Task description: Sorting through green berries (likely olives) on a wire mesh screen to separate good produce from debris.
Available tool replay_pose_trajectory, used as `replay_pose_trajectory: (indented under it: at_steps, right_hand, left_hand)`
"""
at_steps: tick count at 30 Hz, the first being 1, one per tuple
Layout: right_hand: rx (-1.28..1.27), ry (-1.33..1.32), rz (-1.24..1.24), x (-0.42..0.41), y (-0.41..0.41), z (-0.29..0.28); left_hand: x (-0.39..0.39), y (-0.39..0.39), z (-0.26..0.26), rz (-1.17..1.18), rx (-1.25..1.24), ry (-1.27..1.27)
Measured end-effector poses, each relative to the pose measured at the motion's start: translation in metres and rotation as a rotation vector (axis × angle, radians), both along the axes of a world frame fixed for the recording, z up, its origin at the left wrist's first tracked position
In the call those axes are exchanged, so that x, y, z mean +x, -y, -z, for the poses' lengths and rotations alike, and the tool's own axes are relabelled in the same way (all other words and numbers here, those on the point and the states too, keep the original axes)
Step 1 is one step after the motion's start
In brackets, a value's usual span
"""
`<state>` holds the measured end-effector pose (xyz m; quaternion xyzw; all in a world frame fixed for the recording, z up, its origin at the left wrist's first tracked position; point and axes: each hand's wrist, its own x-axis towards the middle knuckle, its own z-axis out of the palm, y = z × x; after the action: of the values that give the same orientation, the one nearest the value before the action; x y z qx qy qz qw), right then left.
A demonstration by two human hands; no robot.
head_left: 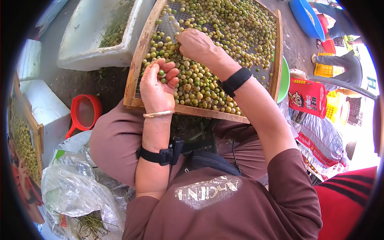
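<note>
A wood-framed wire-mesh tray (pixel 134 75), strewn with small round green and yellowish fruits (pixel 198 73), spans the area before me and overlaps my knees. My left hand (pixel 159 85) is palm up over its near left corner, fingers curled around a few small green fruits (pixel 162 76). Farther in, my right hand (pixel 196 45) reaches down among the fruits with its back towards me. Its fingertips are mostly hidden, so whether they pinch a fruit does not show. Bare mesh is visible just beyond it.
Left of the tray stands a white foam box (pixel 93 55) with plant scraps, near a red plastic strainer (pixel 85 111). A clear plastic bag (pixel 78 189) holds stalks. Another person's hand (pixel 22 172) is by a second fruit tray (pixel 39 141). Rightward are green (pixel 284 81) and blue basins (pixel 306 19).
</note>
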<state>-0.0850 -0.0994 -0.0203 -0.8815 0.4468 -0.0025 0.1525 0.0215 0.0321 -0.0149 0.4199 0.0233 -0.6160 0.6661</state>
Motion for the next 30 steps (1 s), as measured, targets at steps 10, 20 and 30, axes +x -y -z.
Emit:
replay_pose_trajectory:
  at_steps: [10, 20, 30]
  right_hand:
    - [0.248, 0.301, 0.133, -0.013, -0.014, -0.037]
    - [0.142, 0.312, 0.144, -0.021, -0.008, -0.046]
    - [-0.065, -0.005, -0.018, -0.005, 0.007, 0.002]
  left_hand:
    - [0.000, 0.001, 0.003, 0.025, -0.080, -0.129]
    - [0.001, 0.003, 0.014, 0.029, -0.166, -0.197]
    - [0.007, -0.002, 0.009, 0.002, -0.119, -0.151]
